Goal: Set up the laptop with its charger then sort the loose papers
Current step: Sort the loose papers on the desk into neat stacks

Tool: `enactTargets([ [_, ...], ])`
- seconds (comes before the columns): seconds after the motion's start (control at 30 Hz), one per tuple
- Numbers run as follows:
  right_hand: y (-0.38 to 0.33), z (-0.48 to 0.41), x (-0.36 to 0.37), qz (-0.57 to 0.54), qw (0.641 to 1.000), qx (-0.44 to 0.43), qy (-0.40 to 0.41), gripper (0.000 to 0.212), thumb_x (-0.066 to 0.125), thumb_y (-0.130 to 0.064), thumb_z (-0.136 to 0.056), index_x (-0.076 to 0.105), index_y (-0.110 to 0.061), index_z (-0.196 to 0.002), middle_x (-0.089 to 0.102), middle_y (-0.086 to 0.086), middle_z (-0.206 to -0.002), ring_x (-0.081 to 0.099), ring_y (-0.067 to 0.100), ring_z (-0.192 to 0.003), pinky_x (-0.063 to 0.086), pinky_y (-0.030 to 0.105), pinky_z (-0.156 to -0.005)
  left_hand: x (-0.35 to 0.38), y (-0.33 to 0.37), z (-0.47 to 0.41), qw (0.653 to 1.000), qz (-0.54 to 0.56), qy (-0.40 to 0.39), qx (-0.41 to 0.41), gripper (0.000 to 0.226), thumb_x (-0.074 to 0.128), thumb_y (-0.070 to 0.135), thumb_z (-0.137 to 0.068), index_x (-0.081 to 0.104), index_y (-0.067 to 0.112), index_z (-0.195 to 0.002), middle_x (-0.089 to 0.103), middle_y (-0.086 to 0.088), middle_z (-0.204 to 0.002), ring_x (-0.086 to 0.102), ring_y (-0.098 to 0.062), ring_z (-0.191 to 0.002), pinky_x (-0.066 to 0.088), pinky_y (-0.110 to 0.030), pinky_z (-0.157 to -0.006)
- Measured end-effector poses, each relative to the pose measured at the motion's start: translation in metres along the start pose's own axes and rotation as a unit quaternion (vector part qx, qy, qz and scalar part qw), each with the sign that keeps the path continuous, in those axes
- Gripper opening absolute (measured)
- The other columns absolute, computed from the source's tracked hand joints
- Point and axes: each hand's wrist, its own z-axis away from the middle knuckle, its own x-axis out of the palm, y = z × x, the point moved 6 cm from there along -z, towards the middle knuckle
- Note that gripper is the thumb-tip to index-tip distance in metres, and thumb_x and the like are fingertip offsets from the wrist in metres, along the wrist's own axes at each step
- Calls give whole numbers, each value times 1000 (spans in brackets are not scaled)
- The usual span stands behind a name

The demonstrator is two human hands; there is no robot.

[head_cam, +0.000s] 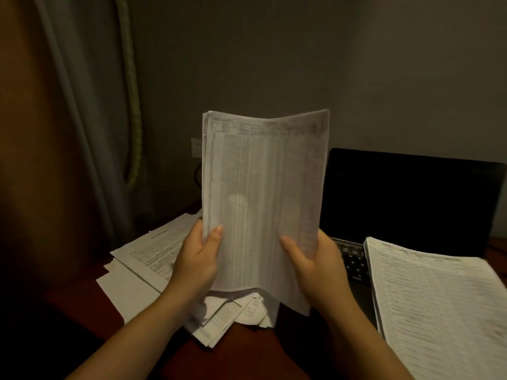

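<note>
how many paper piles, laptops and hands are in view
paper piles: 3 (held sheaf, neat stack, loose heap)
laptop: 1
hands: 2 (left hand, right hand)
total: 6

Loose papers [142, 259] lie left on the desk [241, 349]; laptop [406, 196] right; paper stack [444, 305] on its keyboard.

home desk corner | curtain [90, 133] | wall socket [196, 147] | laptop [406, 198] | paper piles [439, 305]
</note>
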Motion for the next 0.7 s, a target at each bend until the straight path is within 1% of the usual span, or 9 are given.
enactTargets([
  [0.07,-3,4,-14,-4,1000,1,20,30,65,-24,-96,48,-49,-99,61,-22,-95,57,-24,-87,48,3,-64,8,2,3,1000,-1,-13,-6,17,46,36,-104,52,43,-119,65,17,-108,64,0,-98,51,-19,-72],
  [0.13,-2,9,-31,-1,999,5,37,33,64,-21,-96,47,-49,-99,59,-27,-95,56,-26,-86,47,2,-62,18,4,7,999,8,-32,-12,17,46,34,-104,51,44,-116,65,19,-106,65,5,-92,51,-14,-64],
  [0.23,3,20,-60,20,997,20,66,32,68,-22,-93,52,-45,-108,64,-24,-101,62,-12,-95,53,12,-66,38,5,15,997,19,-68,-24,19,47,30,-105,53,43,-118,68,18,-107,66,8,-89,51,-15,-68],
  [0.37,9,37,-100,61,993,40,96,39,73,-23,-88,51,-38,-117,63,-22,-103,62,-12,-93,53,10,-60,70,6,25,993,25,-102,-49,24,52,18,-103,56,40,-112,70,14,-105,69,4,-86,53,-14,-65],
  [0.43,10,47,-121,93,988,57,106,44,74,-25,-86,49,-37,-121,62,-21,-104,64,-3,-92,53,15,-60,88,5,30,991,27,-113,-62,34,55,12,-100,52,38,-122,72,11,-105,71,-2,-86,57,-24,-71],
  [0.5,12,56,-143,118,984,78,112,48,75,-27,-85,48,-37,-124,61,-21,-105,64,4,-93,54,19,-65,107,7,36,989,20,-132,-68,48,56,10,-99,45,44,-132,74,15,-99,73,-9,-88,60,-39,-80],
  [0.57,14,65,-167,137,979,97,119,52,76,-27,-84,46,-38,-126,59,-23,-106,62,6,-95,54,21,-69,126,10,42,986,-1,-157,-61,60,55,10,-99,37,46,-143,75,17,-95,73,-11,-89,59,-44,-87],
  [0.63,17,74,-191,162,972,120,123,57,76,-29,-85,44,-36,-131,57,-22,-110,60,10,-101,55,26,-74,147,13,48,980,-18,-190,-47,63,53,9,-99,34,40,-151,76,18,-94,73,-8,-89,59,-39,-85],
  [0.7,22,83,-214,174,966,143,128,59,75,-30,-86,41,-36,-133,56,-18,-116,57,13,-108,55,27,-78,165,16,54,976,-24,-214,-42,62,53,9,-99,35,36,-152,76,17,-93,72,-5,-87,57,-28,-77],
])
